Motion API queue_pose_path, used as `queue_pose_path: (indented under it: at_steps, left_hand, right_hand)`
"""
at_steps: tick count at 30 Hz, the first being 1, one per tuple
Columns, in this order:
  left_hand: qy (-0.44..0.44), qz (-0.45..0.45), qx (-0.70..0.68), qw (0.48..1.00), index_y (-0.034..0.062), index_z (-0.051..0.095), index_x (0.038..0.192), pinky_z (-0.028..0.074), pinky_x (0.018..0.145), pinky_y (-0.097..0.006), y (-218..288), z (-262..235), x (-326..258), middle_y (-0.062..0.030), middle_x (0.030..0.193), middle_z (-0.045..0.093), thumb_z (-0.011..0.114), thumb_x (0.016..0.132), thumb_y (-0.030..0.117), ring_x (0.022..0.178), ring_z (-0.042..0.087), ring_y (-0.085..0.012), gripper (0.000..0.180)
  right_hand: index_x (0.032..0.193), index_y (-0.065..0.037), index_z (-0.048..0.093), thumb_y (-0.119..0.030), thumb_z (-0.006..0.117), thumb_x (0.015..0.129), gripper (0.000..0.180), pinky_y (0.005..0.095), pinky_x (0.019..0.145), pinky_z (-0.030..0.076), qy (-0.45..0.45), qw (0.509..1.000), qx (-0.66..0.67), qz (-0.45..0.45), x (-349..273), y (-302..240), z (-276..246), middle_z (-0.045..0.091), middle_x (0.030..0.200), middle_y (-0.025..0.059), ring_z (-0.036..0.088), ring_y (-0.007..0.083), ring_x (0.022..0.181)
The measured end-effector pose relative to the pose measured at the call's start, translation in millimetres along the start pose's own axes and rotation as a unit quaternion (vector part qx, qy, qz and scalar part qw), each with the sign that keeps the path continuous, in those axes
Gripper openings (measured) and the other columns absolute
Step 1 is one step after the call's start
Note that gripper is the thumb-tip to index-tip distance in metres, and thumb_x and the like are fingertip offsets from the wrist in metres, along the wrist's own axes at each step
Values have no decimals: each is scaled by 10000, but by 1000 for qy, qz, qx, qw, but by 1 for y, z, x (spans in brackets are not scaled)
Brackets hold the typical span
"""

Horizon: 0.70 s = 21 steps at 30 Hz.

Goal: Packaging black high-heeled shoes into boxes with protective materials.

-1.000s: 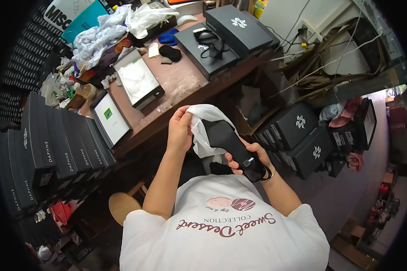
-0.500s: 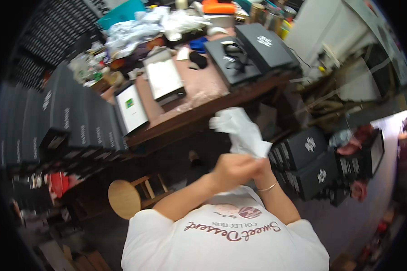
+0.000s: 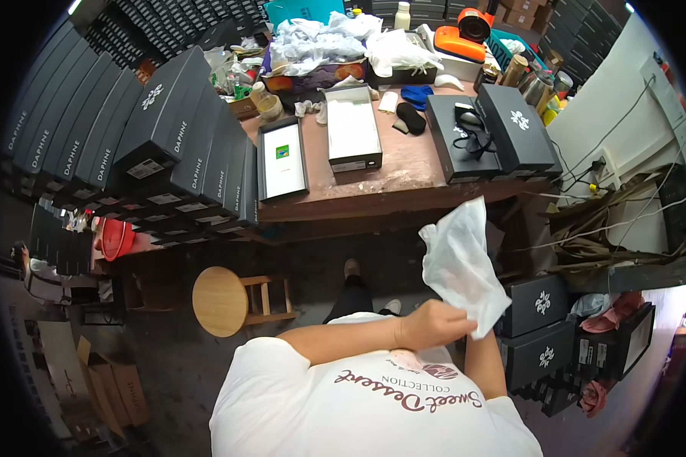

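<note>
A thin, white, translucent bag or sheet (image 3: 461,263) hangs in front of my chest, beyond the table's front edge. My left hand (image 3: 437,324) is closed, its fingers pinching the lower edge of this white piece. My right forearm (image 3: 484,365) rises to the same edge, but the white piece covers the right hand. Whether that hand is inside or behind it, I cannot tell. On the table ahead stand an open box with a white inside (image 3: 353,133) and a shallow dark lid with a white lining (image 3: 283,160).
Dark shoe boxes (image 3: 168,114) are stacked high at the left. Two dark boxes (image 3: 514,126) lie at the table's right, black straps on one. White crumpled paper (image 3: 320,46) fills the back. A wooden stool (image 3: 219,301) stands at lower left; more boxes (image 3: 537,350) are at right.
The white piece and both arms have shifted right and lower in the picture. The view has turned, and the white piece now hangs more spread out. My left hand still grips it.
</note>
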<state>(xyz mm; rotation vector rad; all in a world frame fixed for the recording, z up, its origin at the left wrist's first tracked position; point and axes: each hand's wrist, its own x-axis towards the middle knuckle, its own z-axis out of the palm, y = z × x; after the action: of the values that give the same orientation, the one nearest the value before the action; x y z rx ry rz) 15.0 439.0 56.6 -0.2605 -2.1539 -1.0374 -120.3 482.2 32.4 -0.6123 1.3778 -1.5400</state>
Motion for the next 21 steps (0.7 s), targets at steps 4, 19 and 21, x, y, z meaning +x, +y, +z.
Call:
queue_pose_path:
  at_steps: [4,19,21]
  left_hand:
    - [-43,7,-41,998,17,583,1012,427,435,-326,13,13,-12,-55,646,476,634,721,47,534,556,-210,297]
    - [276,-455,-592,605,71,398,1350,447,964,-363,-97,-101,-5,-54,1262,540,744,816,297,1142,530,-196,676]
    - [324,-440,-584,600,45,454,1299,452,935,-340,-113,-116,-1,-54,1213,568,738,824,206,1090,549,-177,577]
  right_hand:
    - [1198,-4,550,-147,554,872,356,383,807,519,-52,997,51,34,-24,7,-5,642,1086,183,636,331,961]
    - [1229,9,536,-86,569,850,393,390,874,497,-93,878,-435,-179,119,-19,98,645,1090,170,625,347,1001]
    - [1233,11,534,-78,571,846,399,391,883,495,-93,844,-499,-173,128,-24,103,645,1091,168,624,349,1007]
